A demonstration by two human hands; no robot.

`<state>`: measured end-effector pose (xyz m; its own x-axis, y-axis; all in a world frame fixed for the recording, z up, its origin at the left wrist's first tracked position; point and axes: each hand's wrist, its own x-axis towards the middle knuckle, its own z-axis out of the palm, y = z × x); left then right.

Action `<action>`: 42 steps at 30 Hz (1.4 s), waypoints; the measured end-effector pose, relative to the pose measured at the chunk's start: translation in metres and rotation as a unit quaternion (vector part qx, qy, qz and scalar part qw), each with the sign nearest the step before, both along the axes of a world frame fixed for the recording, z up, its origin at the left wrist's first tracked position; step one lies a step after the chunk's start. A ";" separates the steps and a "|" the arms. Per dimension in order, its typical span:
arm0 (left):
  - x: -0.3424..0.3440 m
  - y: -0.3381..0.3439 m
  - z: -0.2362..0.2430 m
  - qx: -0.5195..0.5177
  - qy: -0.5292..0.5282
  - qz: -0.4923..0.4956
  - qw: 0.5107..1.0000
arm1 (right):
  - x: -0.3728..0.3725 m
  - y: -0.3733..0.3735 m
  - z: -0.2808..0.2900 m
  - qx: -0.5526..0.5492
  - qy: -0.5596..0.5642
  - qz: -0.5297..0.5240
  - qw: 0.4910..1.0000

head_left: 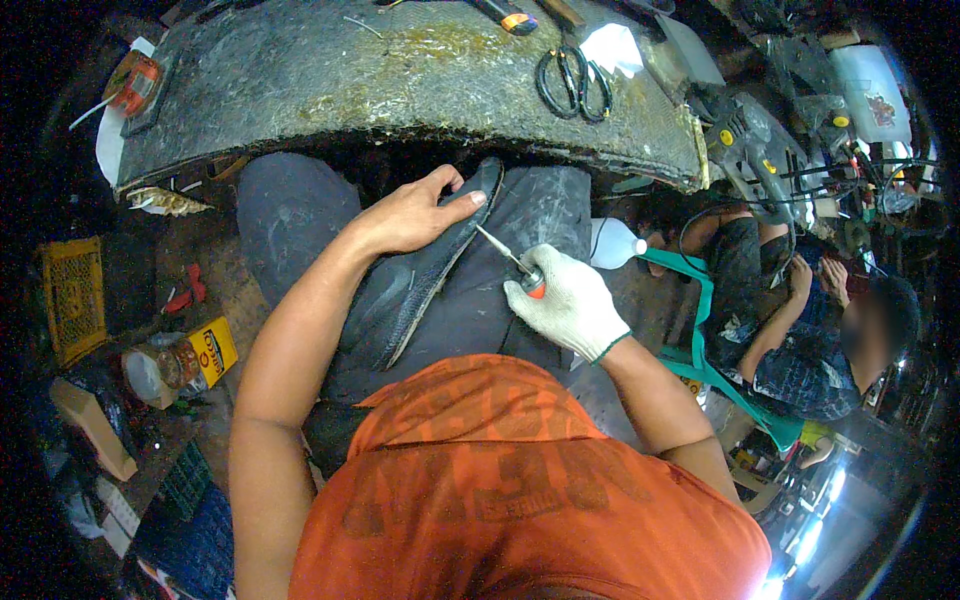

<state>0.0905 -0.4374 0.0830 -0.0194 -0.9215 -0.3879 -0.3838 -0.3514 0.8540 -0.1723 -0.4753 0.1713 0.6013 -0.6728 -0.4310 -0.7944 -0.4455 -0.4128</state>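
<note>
- One dark shoe (415, 290) lies aslant across the person's lap, one end up near the bench edge and its long sole edge turned to the right.
- Two hands are at work, one bare and one gloved.
- The bare left hand (415, 217) is partly closed on the shoe near its upper end, fingers curled and thumb against its edge.
- The right hand (578, 310), in one white knitted glove with a green cuff edge, is closed around the orange-and-dark handle of one awl (507, 254).
- The awl's single metal shaft points up and left toward the sole edge; its tip is right by the shoe, but I cannot tell whether it touches.
- Two legs of dark grey trousers (287, 222), marked with pale smears, lie under the work, below one orange shirt (480, 460).
- One worn workbench (300, 95) curves across the top, bearing one pair of scissors (567, 88) with two black handle loops, and one orange-and-black tool handle (518, 22).
- On the floor to the left are one yellow crate (72, 300) and one clear plastic jar (148, 373).
- To the right are one white bottle (616, 244) and one seated co-worker (800, 360) with two bare hands showing.
</note>
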 end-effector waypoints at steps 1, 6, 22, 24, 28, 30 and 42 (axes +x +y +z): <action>0.000 -0.001 0.000 0.010 -0.005 -0.006 1.000 | 0.001 0.000 0.000 -0.004 0.000 0.007 1.000; -0.001 -0.001 0.001 0.019 -0.018 -0.004 1.000 | 0.004 -0.002 0.001 -0.002 0.007 0.005 1.000; -0.005 -0.002 0.003 0.003 -0.035 -0.003 0.999 | 0.004 -0.002 -0.002 -0.005 -0.004 0.016 1.000; -0.004 -0.002 0.003 0.012 -0.034 -0.005 0.999 | 0.004 -0.001 -0.002 0.001 0.002 0.020 1.000; -0.004 -0.003 0.001 0.015 -0.031 -0.008 0.999 | 0.004 0.003 -0.002 -0.011 -0.004 0.039 0.999; -0.005 -0.003 -0.001 0.003 -0.031 -0.003 1.000 | 0.004 0.005 -0.002 -0.023 -0.005 0.064 0.998; -0.002 -0.003 -0.002 -0.001 -0.006 0.010 1.000 | 0.001 0.002 -0.009 -0.046 -0.021 0.100 0.994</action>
<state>0.0880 -0.4405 0.0813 0.0043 -0.9226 -0.3857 -0.3873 -0.3572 0.8499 -0.1713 -0.4729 0.1620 0.7430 -0.5737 -0.3446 -0.6692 -0.6296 -0.3947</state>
